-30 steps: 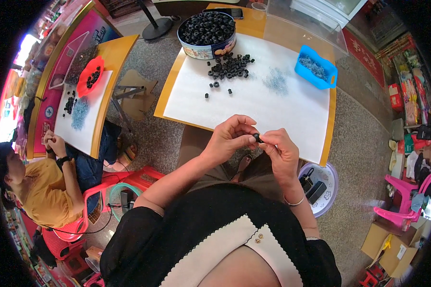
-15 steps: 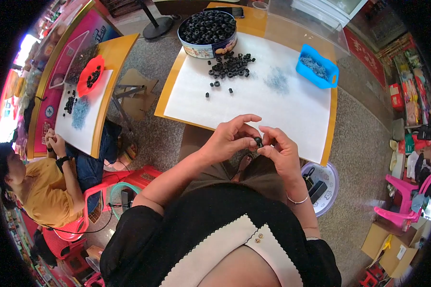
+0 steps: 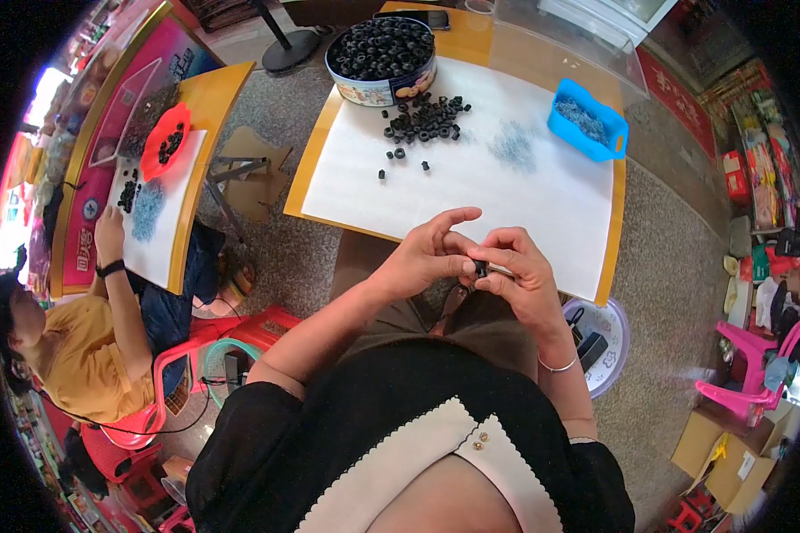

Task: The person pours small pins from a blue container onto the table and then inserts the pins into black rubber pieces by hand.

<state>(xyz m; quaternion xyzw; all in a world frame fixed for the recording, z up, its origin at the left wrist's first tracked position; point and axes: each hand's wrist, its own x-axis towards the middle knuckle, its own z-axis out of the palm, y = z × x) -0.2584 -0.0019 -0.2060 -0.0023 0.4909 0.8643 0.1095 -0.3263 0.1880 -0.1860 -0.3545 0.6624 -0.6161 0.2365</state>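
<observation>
"Since half a second ago, the right hand point(image 3: 522, 275) has drawn its fingers closer about the small, black, ring-like piece point(image 3: 481, 269). Off at nine o'clock, the co-worker's hand point(image 3: 109, 233) has moved further up."

"And the left hand point(image 3: 427, 260)?"

"Nearly unmoved: thumb and bent fingers hold the piece in a narrow pinch, forefinger raised clear."

"Right fingers?"

"Narrow too, at the piece's three o'clock side. Whether they also grip something tiny, I can't tell."

"Where is the piece?"

"Above the lap, at six o'clock from the white, flat sheet point(image 3: 364, 195) on the yellow-brown wooden table point(image 3: 460, 35). Loose black pieces point(image 3: 427, 123) lie at eleven o'clock."

"How is this handled well?"

"My judgement: keep the left pinch steady but light, and let the right fingertips do the fine work. Staying over the sheet would be safer; a dropped piece could roll off the lap."
</observation>
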